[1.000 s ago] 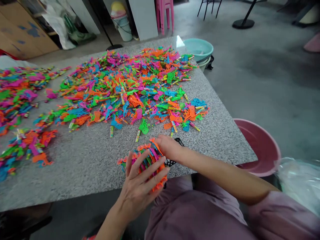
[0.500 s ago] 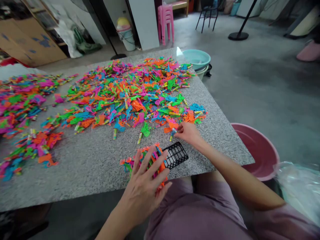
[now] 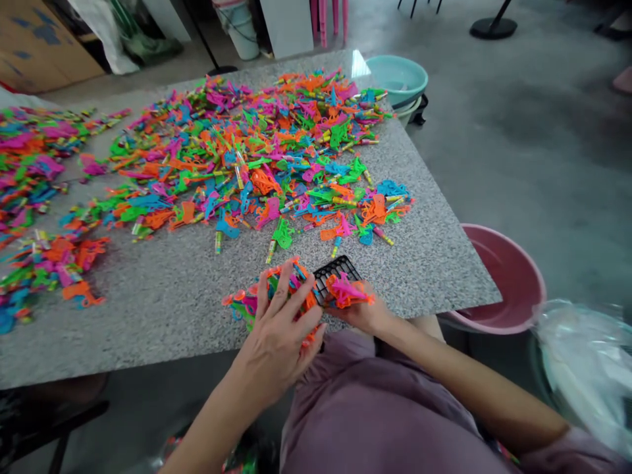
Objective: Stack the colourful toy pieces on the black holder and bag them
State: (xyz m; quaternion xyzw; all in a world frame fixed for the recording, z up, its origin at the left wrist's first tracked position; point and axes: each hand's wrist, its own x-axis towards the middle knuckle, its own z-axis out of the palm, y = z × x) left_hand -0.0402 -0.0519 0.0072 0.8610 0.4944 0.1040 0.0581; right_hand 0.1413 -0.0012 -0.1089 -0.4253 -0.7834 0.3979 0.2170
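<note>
My left hand (image 3: 281,329) rests with fingers spread over a row of small plastic toy guns (image 3: 245,306) in orange, green, pink and blue. These stand packed at the left part of a black grid rack (image 3: 351,264) by the table's near edge. My right hand (image 3: 371,317) is closed around a pink and orange toy gun (image 3: 345,291) at the rack's right end. Its fingertips are partly hidden behind that toy. Just beyond the rack lie loose toy guns, among them a green one (image 3: 283,234) with a printed tube at its end.
A large heap of toy guns (image 3: 222,158) covers the middle of the speckled stone table (image 3: 162,296), with more piles at left. A pink basin (image 3: 518,276) stands beyond the right edge, near a plastic bag (image 3: 582,349). A turquoise basin (image 3: 402,76) stands by the far corner.
My right hand has come back from the loose toys to the rack's right end, bringing a pink and orange toy gun. My left hand keeps its place over the row. The view has tilted down.
</note>
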